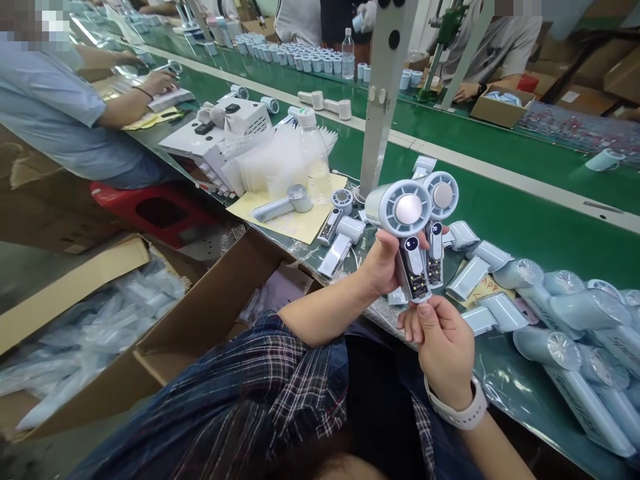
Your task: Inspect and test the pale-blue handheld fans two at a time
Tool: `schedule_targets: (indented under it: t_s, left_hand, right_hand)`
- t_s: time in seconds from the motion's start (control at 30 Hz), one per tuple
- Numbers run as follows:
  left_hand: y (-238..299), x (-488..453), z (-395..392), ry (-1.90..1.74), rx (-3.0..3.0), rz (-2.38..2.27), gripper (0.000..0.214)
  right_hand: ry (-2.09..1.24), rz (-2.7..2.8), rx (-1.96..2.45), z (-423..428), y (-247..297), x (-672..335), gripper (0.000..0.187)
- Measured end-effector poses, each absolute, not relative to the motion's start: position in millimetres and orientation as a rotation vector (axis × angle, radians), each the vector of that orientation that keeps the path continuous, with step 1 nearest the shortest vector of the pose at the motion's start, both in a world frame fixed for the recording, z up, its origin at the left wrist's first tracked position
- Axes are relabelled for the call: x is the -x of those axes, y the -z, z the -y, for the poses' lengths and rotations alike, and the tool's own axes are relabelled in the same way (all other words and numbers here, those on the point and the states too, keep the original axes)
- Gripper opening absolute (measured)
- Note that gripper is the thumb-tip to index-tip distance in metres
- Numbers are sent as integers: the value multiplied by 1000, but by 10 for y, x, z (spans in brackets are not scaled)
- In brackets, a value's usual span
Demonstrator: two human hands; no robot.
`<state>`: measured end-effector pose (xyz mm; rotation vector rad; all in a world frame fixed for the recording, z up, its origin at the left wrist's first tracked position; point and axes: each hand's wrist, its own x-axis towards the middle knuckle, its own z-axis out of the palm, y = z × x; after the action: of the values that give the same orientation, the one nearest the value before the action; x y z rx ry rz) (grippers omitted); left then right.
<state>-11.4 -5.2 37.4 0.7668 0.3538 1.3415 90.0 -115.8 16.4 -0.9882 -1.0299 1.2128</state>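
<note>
My left hand [383, 263] grips the handles of two small pale-blue handheld fans [406, 212], held upright side by side with their round heads facing me. The handles are open, showing circuit boards and small lit displays. My right hand [440, 340] is curled just under the bottom end of the nearer fan's handle, fingertips touching it. A white watch band sits on my right wrist. Both hands hover above the near edge of the green workbench [525, 227].
Several loose handle covers [473, 273] lie behind the fans. Finished fans [575, 360] pile at the right. A water bottle [315, 157] and a fan on yellow paper stand left. An open cardboard box [165, 333] sits at my left. Other people work across and alongside.
</note>
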Motion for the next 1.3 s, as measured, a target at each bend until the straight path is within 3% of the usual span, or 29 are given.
schedule_targets:
  t_s: [0.3, 0.63, 0.83, 0.97, 1.13, 1.17, 1.3]
  left_hand:
    - [-444, 205, 46, -1280, -533, -241, 86]
    - [-360, 196, 114, -1350, -736, -291, 94]
    - [-243, 154, 122, -1362, -793, -252, 95]
    - [-301, 151, 100, -1345, -762, -266, 94]
    - [-303, 195, 79, -1383, -738, -329, 77]
    - [-276, 223, 91, -1314, -802, -358, 73]
    - [-150, 363, 135, -985, -1156, -439, 70]
  right_hand:
    - [-913, 1506, 1218, 1111, -273, -1087, 41]
    - [-1168, 970, 1056, 1163, -176, -913, 38]
    - [-1178, 935, 1037, 1180, -149, -898, 38]
    - [-996, 1206, 1199, 1195, -164, -1050, 36]
    - [-423, 1421, 1299, 1009, -241, -1375, 27]
    - [-418, 1414, 1338, 952, -240, -1433, 23]
    - [-979, 1229, 1202, 843, -149, -1594, 51]
